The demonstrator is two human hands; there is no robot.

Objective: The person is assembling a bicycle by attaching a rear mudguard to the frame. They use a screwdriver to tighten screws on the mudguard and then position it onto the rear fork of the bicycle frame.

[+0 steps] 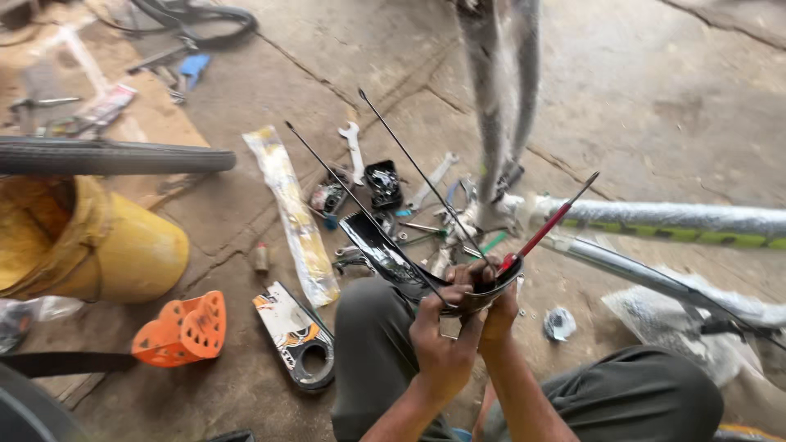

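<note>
Soft, even daylight fills the scene, brighter toward the upper right of the grey concrete floor (655,90), and shadows are faint. The curved glossy black plastic mudguard (385,245) shows white glare streaks. The wrapped upright frame tubes (499,90) are smeared by motion blur. Straight lines bow slightly near the edges.

Bicycle repair workshop: wrenches (354,147), tyre (115,155), frame (671,219).
</note>
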